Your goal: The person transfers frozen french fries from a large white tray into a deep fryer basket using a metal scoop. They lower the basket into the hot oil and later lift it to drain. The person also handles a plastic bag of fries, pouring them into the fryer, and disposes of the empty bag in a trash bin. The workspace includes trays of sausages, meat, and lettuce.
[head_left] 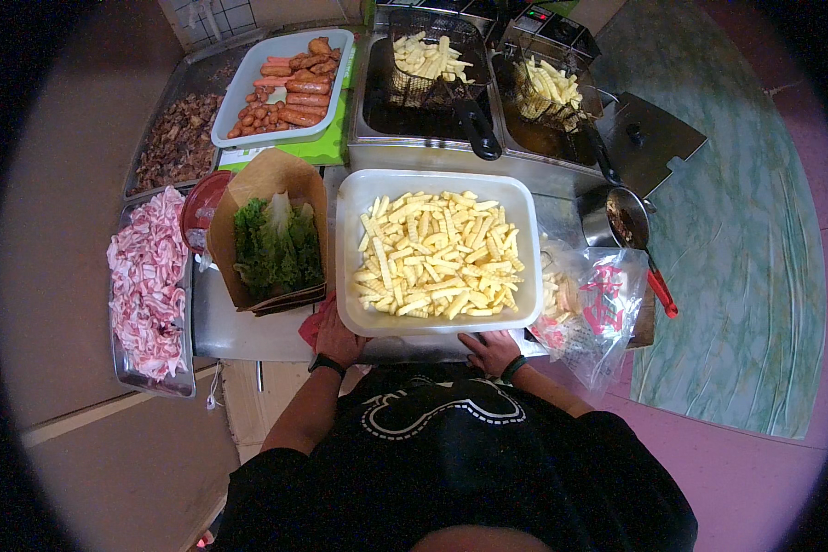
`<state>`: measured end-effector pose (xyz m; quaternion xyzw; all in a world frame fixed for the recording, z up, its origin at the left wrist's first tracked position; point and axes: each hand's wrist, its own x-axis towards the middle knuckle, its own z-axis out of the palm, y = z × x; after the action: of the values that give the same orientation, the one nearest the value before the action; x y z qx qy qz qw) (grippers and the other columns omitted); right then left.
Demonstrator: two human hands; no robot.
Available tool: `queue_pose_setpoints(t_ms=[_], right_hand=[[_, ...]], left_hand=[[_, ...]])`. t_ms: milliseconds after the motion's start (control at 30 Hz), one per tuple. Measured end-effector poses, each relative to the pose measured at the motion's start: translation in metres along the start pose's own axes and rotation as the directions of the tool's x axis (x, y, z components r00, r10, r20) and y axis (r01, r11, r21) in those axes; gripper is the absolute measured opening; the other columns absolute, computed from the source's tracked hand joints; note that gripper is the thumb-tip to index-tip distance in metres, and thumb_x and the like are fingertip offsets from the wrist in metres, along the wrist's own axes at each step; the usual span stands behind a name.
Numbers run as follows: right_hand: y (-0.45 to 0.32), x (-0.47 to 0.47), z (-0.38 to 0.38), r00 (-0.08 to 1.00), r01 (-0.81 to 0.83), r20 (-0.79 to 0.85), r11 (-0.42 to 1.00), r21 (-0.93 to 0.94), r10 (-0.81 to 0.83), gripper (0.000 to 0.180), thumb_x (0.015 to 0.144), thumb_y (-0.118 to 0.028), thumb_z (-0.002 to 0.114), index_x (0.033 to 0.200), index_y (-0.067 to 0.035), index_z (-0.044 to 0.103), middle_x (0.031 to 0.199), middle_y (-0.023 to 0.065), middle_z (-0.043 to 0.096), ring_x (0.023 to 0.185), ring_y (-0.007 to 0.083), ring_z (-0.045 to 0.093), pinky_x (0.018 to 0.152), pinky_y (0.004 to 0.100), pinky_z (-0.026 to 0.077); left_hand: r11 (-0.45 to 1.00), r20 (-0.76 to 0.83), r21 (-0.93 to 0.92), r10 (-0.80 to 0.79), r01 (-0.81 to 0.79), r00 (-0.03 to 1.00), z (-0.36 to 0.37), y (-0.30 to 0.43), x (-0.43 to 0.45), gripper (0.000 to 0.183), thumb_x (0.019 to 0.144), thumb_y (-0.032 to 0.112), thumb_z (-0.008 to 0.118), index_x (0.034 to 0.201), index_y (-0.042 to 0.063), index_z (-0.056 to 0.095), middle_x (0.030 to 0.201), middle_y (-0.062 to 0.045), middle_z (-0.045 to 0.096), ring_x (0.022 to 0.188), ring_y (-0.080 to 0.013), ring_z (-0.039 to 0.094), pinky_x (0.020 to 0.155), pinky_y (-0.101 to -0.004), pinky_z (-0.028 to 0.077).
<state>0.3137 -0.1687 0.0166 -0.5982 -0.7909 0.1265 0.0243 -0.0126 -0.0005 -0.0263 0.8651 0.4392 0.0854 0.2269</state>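
My left hand (339,338) rests at the counter's front edge, by the lower left corner of a white plastic tub (438,329) of crinkle-cut fries (441,255). A red cloth (309,326) lies against this hand; whether the fingers grip it cannot be seen. Just below the tub's lower right side, my right hand (495,352) lies on the counter edge with its fingers apart, its fingertips near the rim. Lettuce (276,241) stands in a brown paper bag (310,186) left of the tub. Behind the tub, two fryer baskets (414,84) (548,110) hold more fries.
A light-blue tub (221,124) holds sausages and chicken pieces. Metal trays of raw sliced meat (148,283) and browned meat (179,134) stand left. At right are a printed plastic bag (610,290), a small pot (597,221) with a red-ended handle, and a metal lid (652,141).
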Motion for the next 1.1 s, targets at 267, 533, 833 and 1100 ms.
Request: queue_pose_setpoints(t_ms=[267, 533, 833, 1100], right_hand=[[0.000, 0.000, 0.001, 1.000, -0.001, -0.004, 1.000, -0.011, 0.001, 0.057, 0.075, -0.032, 0.066, 0.128, -0.020, 0.049, 0.111, 0.0144, 0.052, 0.100, 0.0326, 0.052, 0.083, 0.0454, 0.041], [0.001, -0.001, 0.002, 1.000, -0.001, -0.001, 1.000, -0.012, 0.001, 0.056, 0.076, -0.032, 0.065, 0.129, -0.021, 0.049, 0.110, 0.0141, 0.052, 0.100, 0.0324, 0.052, 0.082, 0.0454, 0.041], [0.001, 0.000, 0.002, 1.000, -0.002, -0.018, 1.000, 0.015, 0.003, 0.057, 0.075, -0.031, 0.064, 0.129, -0.021, 0.049, 0.109, 0.0142, 0.052, 0.099, 0.0326, 0.052, 0.082, 0.0453, 0.041], [-0.001, -0.001, -0.002, 1.000, -0.012, 0.010, 1.000, 0.012, 0.012, 0.058, 0.075, -0.031, 0.065, 0.130, -0.021, 0.048, 0.107, 0.0152, 0.053, 0.097, 0.0324, 0.052, 0.082, 0.0448, 0.040]], left_hand=[[1.000, 0.018, 0.001, -0.018, 0.018, 1.000, -0.011, 0.008, 0.000, 0.062, 0.082, 0.038, 0.058, 0.130, 0.002, 0.043, 0.132, -0.021, 0.043, 0.126, -0.0357, 0.037, 0.108, -0.0424, 0.028], [0.999, 0.033, -0.017, -0.033, 0.033, 0.999, -0.011, 0.009, 0.001, 0.061, 0.084, 0.038, 0.054, 0.132, 0.003, 0.041, 0.135, -0.020, 0.040, 0.128, -0.0354, 0.034, 0.109, -0.0417, 0.025], [0.998, 0.021, -0.021, -0.052, 0.052, 0.998, -0.020, 0.016, 0.002, 0.062, 0.083, 0.039, 0.055, 0.131, 0.003, 0.041, 0.135, -0.021, 0.040, 0.127, -0.0360, 0.035, 0.109, -0.0421, 0.026], [0.998, 0.027, 0.062, -0.021, 0.019, 0.999, -0.010, 0.009, 0.002, 0.064, 0.082, 0.041, 0.056, 0.132, 0.003, 0.040, 0.135, -0.020, 0.040, 0.128, -0.0356, 0.034, 0.109, -0.0422, 0.026]])
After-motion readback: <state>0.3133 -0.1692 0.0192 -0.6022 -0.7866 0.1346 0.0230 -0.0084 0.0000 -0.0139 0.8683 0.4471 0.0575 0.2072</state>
